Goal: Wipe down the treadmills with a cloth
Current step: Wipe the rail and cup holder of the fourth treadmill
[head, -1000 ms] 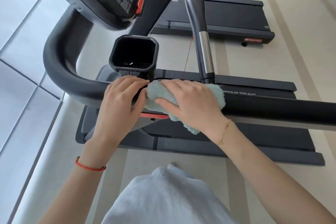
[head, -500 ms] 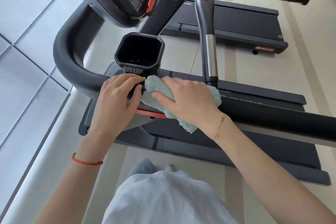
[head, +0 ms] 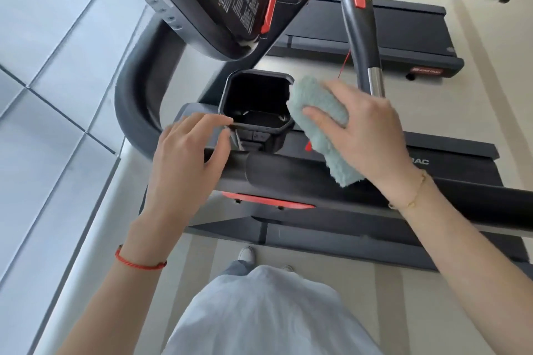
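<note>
Right hand [head: 363,130] grip clamped on cloth [head: 320,127] at cup holder [head: 256,104] rim; left hand [head: 187,158], fingers apart, steadies it. Push cloth inside, sweep walls.

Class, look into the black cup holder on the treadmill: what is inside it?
The cup holder looks empty: only its dark floor with faint pale glints shows. The cloth in the right hand covers its right rim.

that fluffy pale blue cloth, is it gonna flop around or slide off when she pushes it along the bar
Probably floppy: the fluffy pale blue cloth droops past the right hand, over the black padded handrail. Likely light, since fingers alone hold it. Its nap looks grippy, so slipping seems unlikely.
</note>
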Available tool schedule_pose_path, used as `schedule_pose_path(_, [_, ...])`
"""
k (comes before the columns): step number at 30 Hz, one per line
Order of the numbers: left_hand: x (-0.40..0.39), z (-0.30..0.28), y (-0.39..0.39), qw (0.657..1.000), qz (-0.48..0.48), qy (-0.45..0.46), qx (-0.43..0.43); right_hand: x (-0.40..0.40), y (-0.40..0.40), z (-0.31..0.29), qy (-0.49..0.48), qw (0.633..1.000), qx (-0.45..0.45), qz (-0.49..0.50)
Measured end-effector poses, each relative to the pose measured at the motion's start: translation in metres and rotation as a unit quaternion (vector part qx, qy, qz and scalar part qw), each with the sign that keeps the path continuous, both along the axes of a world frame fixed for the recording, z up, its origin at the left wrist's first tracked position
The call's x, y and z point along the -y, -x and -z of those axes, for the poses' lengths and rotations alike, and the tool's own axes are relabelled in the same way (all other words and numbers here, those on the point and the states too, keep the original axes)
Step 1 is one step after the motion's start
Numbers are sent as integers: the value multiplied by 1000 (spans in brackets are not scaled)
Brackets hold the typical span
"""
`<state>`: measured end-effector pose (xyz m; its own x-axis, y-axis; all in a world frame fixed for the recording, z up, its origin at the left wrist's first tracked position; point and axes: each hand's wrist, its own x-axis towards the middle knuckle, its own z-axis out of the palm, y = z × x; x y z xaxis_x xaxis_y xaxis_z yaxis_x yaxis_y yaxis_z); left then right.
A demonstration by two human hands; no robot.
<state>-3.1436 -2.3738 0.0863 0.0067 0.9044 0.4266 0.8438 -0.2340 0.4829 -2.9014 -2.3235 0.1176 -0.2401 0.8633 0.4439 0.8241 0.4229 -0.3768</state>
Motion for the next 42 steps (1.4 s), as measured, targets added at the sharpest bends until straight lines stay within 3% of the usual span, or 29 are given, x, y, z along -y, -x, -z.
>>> schedule_pose_path(4, [-33, -4, 18, 1000, 10, 20, 5, -56, 37, -6, 19, 999, 41, 4])
schedule_pose_path(9, [-69, -4, 24, 996, 44, 75, -11, -99, 80, 10, 139, 967, 198, -85])
schedule_pose_path(15, [-90, 3, 29, 991, 62, 116, -14, -97, 50, 20, 198, 975, 73, -75])
schedule_pose_path(23, [-97, 8, 30, 988, 79, 134, 9, -117, 94, 18, 123, 957, 237, -111])
schedule_pose_path(29, [-97, 9, 30, 988, 73, 138, 10, -101, 49, 21, 259, 961, 83, -58])
schedule_pose_path(35, [-98, 11, 31, 988, 76, 131, 14, -117, 69, 18, 194, 958, 189, -93])
schedule_pose_path(40, [-96, 10, 30, 990, 74, 122, 7, -88, 58, 24, 241, 970, 20, -30])
schedule_pose_path(42, [-96, 10, 30, 990, 71, 120, 7, -71, 57, 28, 250, 968, -3, -11])
